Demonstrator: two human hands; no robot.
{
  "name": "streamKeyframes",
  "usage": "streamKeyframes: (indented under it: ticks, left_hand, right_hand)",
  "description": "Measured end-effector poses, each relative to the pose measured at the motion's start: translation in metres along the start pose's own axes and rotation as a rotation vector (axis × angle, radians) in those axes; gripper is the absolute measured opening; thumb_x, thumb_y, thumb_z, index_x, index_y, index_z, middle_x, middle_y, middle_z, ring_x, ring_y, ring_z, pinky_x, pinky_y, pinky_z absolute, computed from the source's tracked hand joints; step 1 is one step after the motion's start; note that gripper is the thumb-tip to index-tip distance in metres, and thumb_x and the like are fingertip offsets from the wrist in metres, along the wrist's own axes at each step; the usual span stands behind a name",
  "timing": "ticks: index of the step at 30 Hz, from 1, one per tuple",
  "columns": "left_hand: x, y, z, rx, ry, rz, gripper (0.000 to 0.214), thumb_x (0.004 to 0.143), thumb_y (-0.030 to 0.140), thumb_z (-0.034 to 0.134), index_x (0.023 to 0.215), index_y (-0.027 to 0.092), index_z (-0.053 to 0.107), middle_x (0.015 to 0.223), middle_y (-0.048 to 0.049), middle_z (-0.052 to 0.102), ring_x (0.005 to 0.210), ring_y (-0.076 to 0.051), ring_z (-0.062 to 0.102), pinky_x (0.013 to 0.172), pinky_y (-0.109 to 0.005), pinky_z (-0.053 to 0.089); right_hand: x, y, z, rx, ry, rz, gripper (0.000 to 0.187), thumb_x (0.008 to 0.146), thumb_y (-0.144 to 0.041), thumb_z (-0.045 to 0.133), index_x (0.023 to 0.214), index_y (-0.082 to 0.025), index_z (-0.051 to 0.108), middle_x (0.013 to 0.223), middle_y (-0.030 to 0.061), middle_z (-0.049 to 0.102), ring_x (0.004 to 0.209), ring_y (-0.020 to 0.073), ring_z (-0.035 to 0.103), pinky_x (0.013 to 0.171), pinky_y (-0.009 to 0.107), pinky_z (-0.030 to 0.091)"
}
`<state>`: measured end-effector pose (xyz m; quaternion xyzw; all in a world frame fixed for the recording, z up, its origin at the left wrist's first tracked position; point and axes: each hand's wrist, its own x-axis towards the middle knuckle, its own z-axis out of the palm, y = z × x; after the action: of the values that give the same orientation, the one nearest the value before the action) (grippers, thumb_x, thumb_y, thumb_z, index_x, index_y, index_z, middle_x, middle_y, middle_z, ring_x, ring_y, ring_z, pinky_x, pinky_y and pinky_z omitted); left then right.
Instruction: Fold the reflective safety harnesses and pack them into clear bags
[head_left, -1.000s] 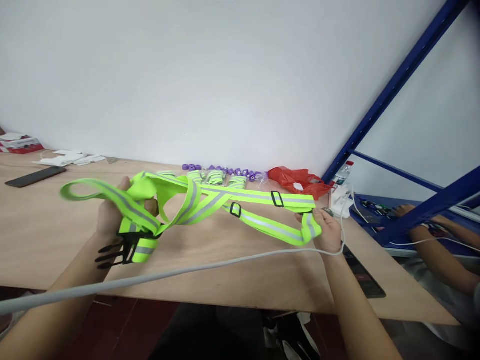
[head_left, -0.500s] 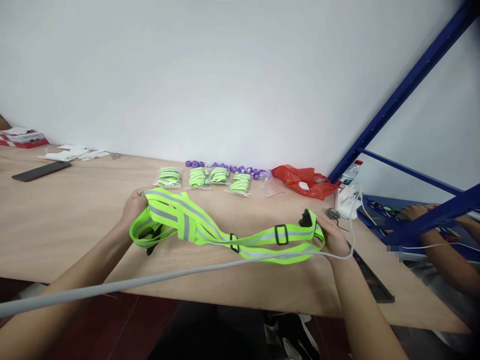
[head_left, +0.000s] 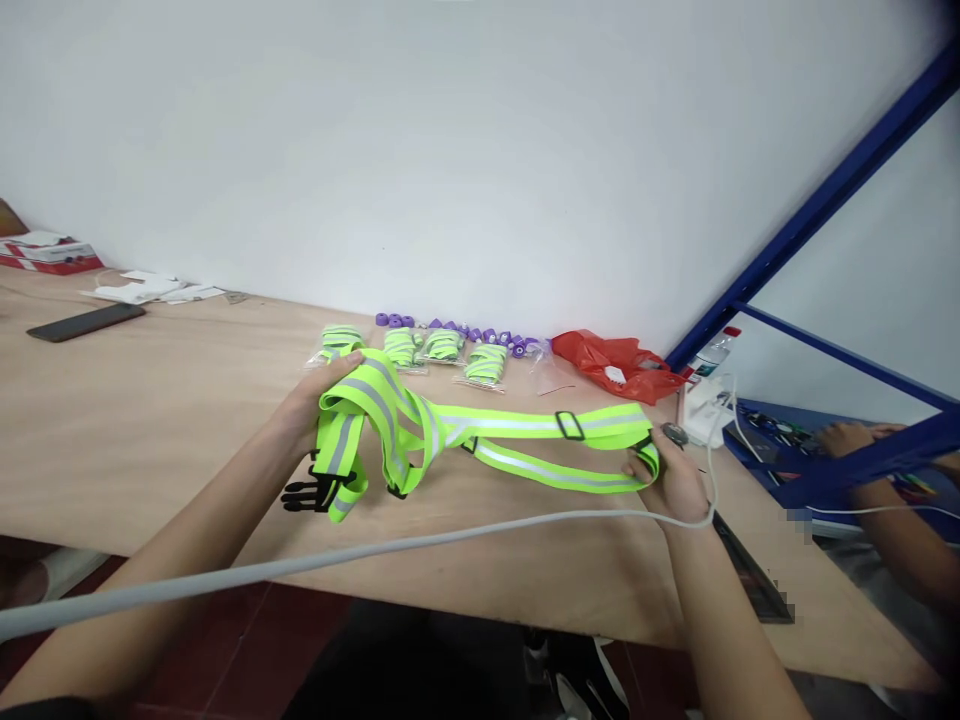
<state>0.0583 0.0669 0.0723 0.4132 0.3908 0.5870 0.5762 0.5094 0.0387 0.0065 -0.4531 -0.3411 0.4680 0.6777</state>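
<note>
Straightening step, I reckon — left hand [head_left: 311, 400] gripping the bunched hi-vis harness [head_left: 510, 422], right hand [head_left: 675, 480] pinching its far loop — next wants even tension.

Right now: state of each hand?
Left hand: closed, gripping the bunched end of the reflective strap vest.
Right hand: closed on the vest's far strap loop.

Left grip [head_left: 313, 405], right grip [head_left: 675, 482] closed, apart
</note>
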Motion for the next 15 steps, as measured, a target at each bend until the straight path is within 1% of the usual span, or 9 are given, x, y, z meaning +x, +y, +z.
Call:
streamKeyframes:
  ticks: [2, 4, 5, 7, 9, 11, 12, 13, 15]
  left_hand:
    - [-0.002, -0.001, -0.004, -0.041, -0.011, 0.058, 0.038, 0.071, 0.037, 0.082, 0.100, 0.016, 0.070, 0.083, -0.0061, 0.076, 0.080, -0.027, 0.075, 0.070, -0.034, 0.064]
    - [-0.004, 0.000, -0.005, -0.082, -0.056, 0.125, 0.043, 0.070, 0.029, 0.082, 0.110, 0.019, 0.069, 0.105, -0.0072, 0.077, 0.099, -0.031, 0.074, 0.084, -0.038, 0.063]
    - [-0.005, 0.001, -0.005, -0.107, -0.087, 0.152, 0.046, 0.069, 0.025, 0.081, 0.113, 0.022, 0.068, 0.118, -0.0063, 0.074, 0.108, -0.032, 0.071, 0.090, -0.040, 0.062]
    - [-0.007, 0.003, -0.004, -0.141, -0.166, 0.179, 0.049, 0.069, 0.018, 0.077, 0.115, 0.028, 0.067, 0.140, -0.0026, 0.064, 0.122, -0.034, 0.065, 0.102, -0.047, 0.056]
    - [-0.007, 0.005, -0.005, -0.135, -0.254, 0.171, 0.052, 0.069, 0.012, 0.073, 0.117, 0.031, 0.067, 0.151, -0.0012, 0.055, 0.127, -0.036, 0.062, 0.107, -0.055, 0.051]
    - [-0.005, 0.007, -0.011, -0.098, -0.341, 0.130, 0.052, 0.071, 0.010, 0.072, 0.118, 0.030, 0.067, 0.148, -0.0046, 0.058, 0.121, -0.038, 0.065, 0.101, -0.059, 0.054]
    - [-0.004, 0.008, -0.015, -0.066, -0.378, 0.103, 0.051, 0.072, 0.012, 0.073, 0.120, 0.029, 0.067, 0.143, -0.0071, 0.062, 0.116, -0.039, 0.068, 0.094, -0.058, 0.057]
    - [-0.002, 0.011, -0.020, -0.009, -0.398, 0.078, 0.051, 0.074, 0.015, 0.074, 0.122, 0.028, 0.067, 0.136, -0.0092, 0.067, 0.109, -0.038, 0.071, 0.087, -0.054, 0.060]
    - [0.000, 0.019, -0.030, 0.190, -0.384, 0.038, 0.049, 0.078, 0.023, 0.077, 0.126, 0.023, 0.068, 0.116, -0.0103, 0.076, 0.094, -0.033, 0.074, 0.074, -0.040, 0.062]
  right_hand:
    - [0.004, 0.001, -0.004, 0.096, 0.088, 0.032, 0.034, 0.068, -0.042, 0.087, 0.080, -0.021, 0.064, 0.063, -0.0077, 0.066, 0.033, 0.0028, 0.042, 0.043, 0.020, 0.052]
    - [0.007, 0.002, -0.007, 0.179, 0.169, 0.054, 0.024, 0.077, -0.037, 0.081, 0.087, -0.022, 0.066, 0.065, -0.0075, 0.068, 0.036, 0.0037, 0.048, 0.046, 0.018, 0.054]
    - [0.009, 0.003, -0.008, 0.211, 0.212, 0.061, 0.017, 0.082, -0.035, 0.077, 0.089, -0.023, 0.067, 0.065, -0.0070, 0.069, 0.039, 0.0047, 0.052, 0.049, 0.018, 0.056]
    - [0.013, 0.004, -0.011, 0.249, 0.299, 0.083, 0.008, 0.091, -0.031, 0.066, 0.093, -0.024, 0.069, 0.066, -0.0059, 0.072, 0.044, 0.0071, 0.061, 0.056, 0.020, 0.061]
    - [0.016, 0.005, -0.014, 0.269, 0.367, 0.092, 0.012, 0.097, -0.028, 0.059, 0.097, -0.025, 0.071, 0.070, -0.0049, 0.075, 0.051, 0.0094, 0.069, 0.062, 0.022, 0.064]
    - [0.017, 0.005, -0.016, 0.283, 0.372, 0.059, 0.014, 0.097, -0.026, 0.057, 0.100, -0.026, 0.071, 0.078, -0.0044, 0.078, 0.058, 0.0109, 0.073, 0.066, 0.024, 0.065]
    - [0.018, 0.005, -0.017, 0.285, 0.353, 0.030, 0.013, 0.096, -0.026, 0.059, 0.101, -0.026, 0.071, 0.083, -0.0041, 0.079, 0.062, 0.0118, 0.075, 0.067, 0.025, 0.065]
    - [0.018, 0.006, -0.018, 0.284, 0.326, -0.004, 0.011, 0.094, -0.027, 0.063, 0.101, -0.026, 0.071, 0.086, -0.0037, 0.080, 0.065, 0.0127, 0.076, 0.068, 0.026, 0.065]
    - [0.017, 0.006, -0.019, 0.283, 0.260, -0.075, 0.010, 0.089, -0.028, 0.070, 0.099, -0.026, 0.071, 0.092, -0.0033, 0.080, 0.070, 0.0140, 0.076, 0.072, 0.028, 0.066]
